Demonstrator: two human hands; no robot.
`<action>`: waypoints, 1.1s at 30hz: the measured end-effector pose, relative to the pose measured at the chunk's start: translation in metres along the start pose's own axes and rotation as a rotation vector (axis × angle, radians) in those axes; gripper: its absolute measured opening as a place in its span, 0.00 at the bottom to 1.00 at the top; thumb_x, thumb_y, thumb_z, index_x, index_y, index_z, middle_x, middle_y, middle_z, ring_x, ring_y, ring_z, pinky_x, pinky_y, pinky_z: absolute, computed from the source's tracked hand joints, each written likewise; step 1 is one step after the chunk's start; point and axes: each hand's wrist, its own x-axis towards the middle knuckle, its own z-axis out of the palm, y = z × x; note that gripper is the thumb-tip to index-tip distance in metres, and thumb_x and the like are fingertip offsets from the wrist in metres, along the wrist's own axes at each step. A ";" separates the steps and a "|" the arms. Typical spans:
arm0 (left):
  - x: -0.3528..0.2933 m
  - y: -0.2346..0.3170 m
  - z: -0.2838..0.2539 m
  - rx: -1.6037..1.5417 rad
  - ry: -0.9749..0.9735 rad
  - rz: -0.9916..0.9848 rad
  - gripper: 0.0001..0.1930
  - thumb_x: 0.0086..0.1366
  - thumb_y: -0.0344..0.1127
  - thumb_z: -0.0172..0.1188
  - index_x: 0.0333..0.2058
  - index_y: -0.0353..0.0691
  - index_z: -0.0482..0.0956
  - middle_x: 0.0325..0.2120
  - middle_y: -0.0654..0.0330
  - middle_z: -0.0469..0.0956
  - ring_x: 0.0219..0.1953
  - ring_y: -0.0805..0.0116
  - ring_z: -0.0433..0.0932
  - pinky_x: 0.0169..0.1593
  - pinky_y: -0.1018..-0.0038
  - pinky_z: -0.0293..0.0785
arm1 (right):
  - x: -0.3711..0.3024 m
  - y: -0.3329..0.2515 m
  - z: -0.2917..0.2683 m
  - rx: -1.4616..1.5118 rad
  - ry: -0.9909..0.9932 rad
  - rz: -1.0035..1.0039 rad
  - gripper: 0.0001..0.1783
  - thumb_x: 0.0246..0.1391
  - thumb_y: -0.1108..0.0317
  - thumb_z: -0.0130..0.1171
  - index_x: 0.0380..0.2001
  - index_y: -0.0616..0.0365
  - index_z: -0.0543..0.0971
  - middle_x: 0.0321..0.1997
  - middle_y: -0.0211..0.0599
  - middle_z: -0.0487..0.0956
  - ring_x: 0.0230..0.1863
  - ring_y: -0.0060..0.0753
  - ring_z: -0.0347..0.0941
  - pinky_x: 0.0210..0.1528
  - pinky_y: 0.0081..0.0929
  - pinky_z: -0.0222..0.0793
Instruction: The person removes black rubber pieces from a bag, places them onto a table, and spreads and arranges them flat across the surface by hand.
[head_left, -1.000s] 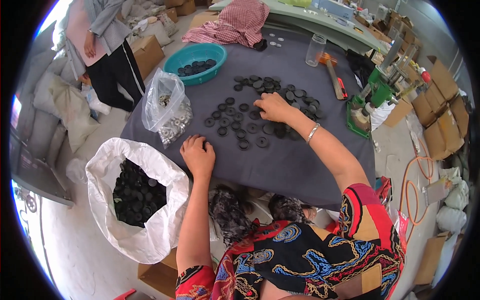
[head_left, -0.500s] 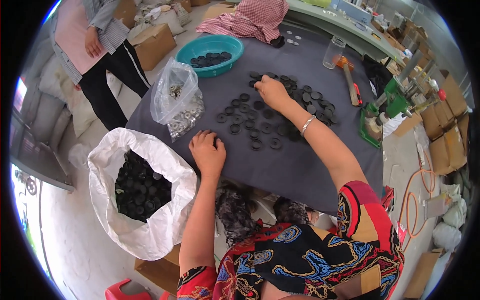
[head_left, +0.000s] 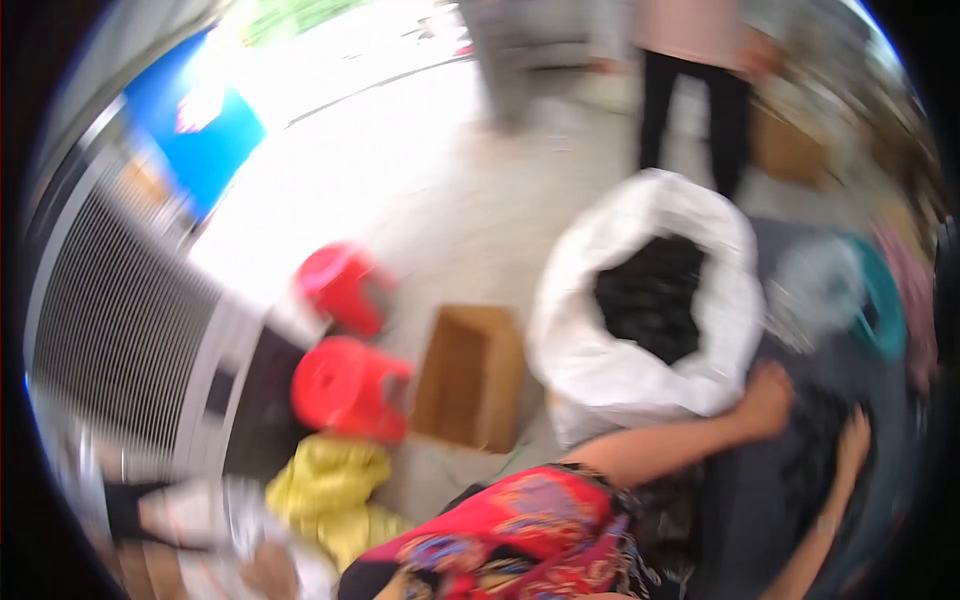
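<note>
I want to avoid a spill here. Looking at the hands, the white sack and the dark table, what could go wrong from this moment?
1. The left hand lies against the open white sack of black pieces; a push might tip it and spill them.
2. The picture is blurred and turned toward the floor, so the right hand on the dark table may work unseen and could knock pieces off.

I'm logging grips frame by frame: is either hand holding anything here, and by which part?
It cannot be told. The frame is blurred. The left hand rests by the white sack, and the right hand lies on the dark table.
</note>
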 end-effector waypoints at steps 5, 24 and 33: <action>-0.025 -0.003 -0.015 -0.010 -0.078 -0.069 0.08 0.43 0.32 0.56 0.23 0.36 0.79 0.30 0.49 0.75 0.44 0.51 0.70 0.53 0.56 0.61 | 0.013 -0.032 0.043 -0.337 -0.095 0.021 0.19 0.64 0.63 0.46 0.52 0.64 0.73 0.44 0.60 0.74 0.47 0.61 0.70 0.49 0.44 0.67; 0.010 -0.032 -0.017 0.043 -0.198 0.080 0.09 0.49 0.33 0.60 0.31 0.39 0.80 0.39 0.54 0.79 0.48 0.52 0.73 0.53 0.55 0.63 | 0.050 -0.117 0.001 -0.432 0.310 0.218 0.08 0.49 0.64 0.56 0.29 0.55 0.80 0.36 0.43 0.76 0.39 0.46 0.73 0.38 0.40 0.71; -0.012 -0.023 -0.032 -0.007 -0.161 0.041 0.10 0.50 0.33 0.59 0.33 0.37 0.81 0.41 0.54 0.79 0.51 0.53 0.73 0.57 0.55 0.62 | 0.029 -0.091 0.006 -0.501 0.133 0.246 0.08 0.48 0.67 0.55 0.28 0.51 0.83 0.36 0.36 0.77 0.44 0.42 0.72 0.45 0.39 0.66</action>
